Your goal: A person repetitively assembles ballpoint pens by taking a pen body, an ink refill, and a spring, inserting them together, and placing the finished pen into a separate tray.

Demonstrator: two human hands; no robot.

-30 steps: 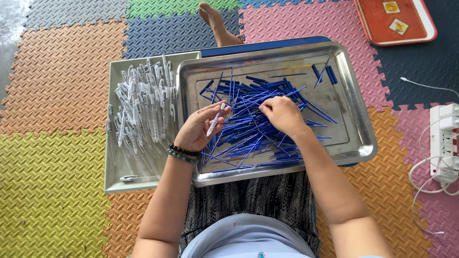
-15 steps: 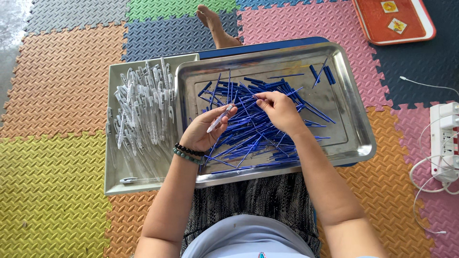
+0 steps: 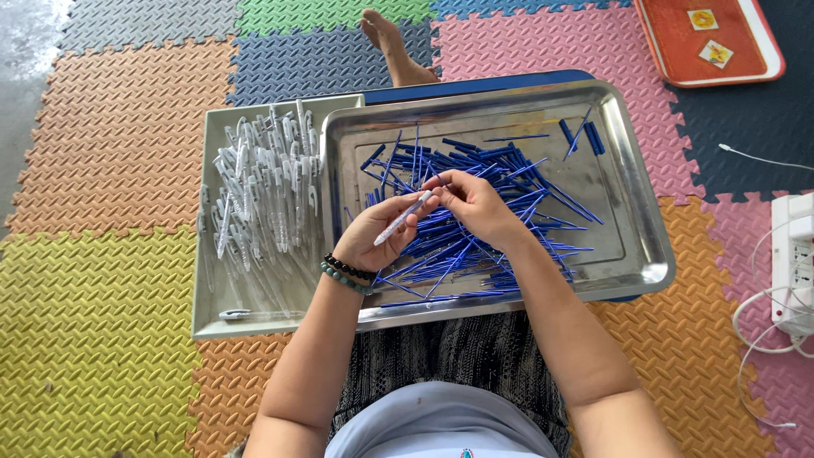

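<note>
My left hand (image 3: pixel 378 232), with bead bracelets at the wrist, holds a clear pen barrel (image 3: pixel 404 217) tilted up to the right. My right hand (image 3: pixel 475 202) pinches a thin blue refill at the barrel's upper end, fingertips touching it. Both hands hover over a large steel tray (image 3: pixel 632 195) holding a heap of blue refills (image 3: pixel 475 246). A second steel tray (image 3: pixel 212 288) to the left holds a pile of clear pen barrels (image 3: pixel 267 191).
The trays rest across my lap on a blue board above coloured foam floor mats. A bare foot (image 3: pixel 386 42) lies beyond the trays. An orange tray (image 3: pixel 678 51) sits at the top right. A white power strip (image 3: pixel 793 263) with cables lies at the right edge.
My right hand lifted from the refill heap and came left to meet the barrel in my left hand. My left hand rose slightly.
</note>
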